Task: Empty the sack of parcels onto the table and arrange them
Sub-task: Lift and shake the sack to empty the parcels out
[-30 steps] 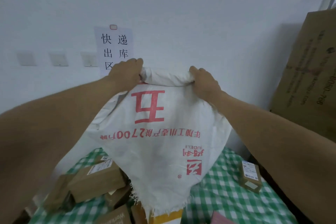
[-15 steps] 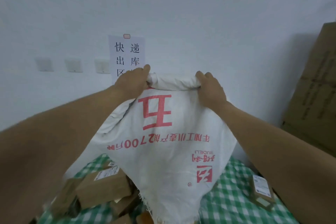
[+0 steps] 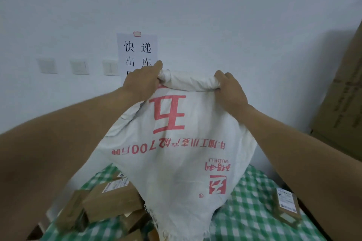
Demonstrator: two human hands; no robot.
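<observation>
1 white sack [image 3: 176, 152] printed in red, held up by 2 hands: left hand [image 3: 142, 82] and right hand [image 3: 231, 89]. 1 checked tablecloth [image 3: 252, 213]. At least 4 brown parcels [image 3: 113, 199] heaped at left; 1 parcel [image 3: 287, 207] apart at right. 3 wall switches [image 3: 79, 67]. 1 paper notice [image 3: 137, 51]. 1 large carton [image 3: 340, 107].

The paper notice [image 3: 137, 53] on the wall reads 快递 over 出库, with a further line hidden behind the left hand [image 3: 142, 82]. The white woven sack [image 3: 176, 162] hangs upside down, so its red print is inverted: a large 五, a line holding the number 2700, and the brand WUDELI above a square red logo. The shipping labels on the cardboard parcels [image 3: 117, 199] are too small to read.
</observation>
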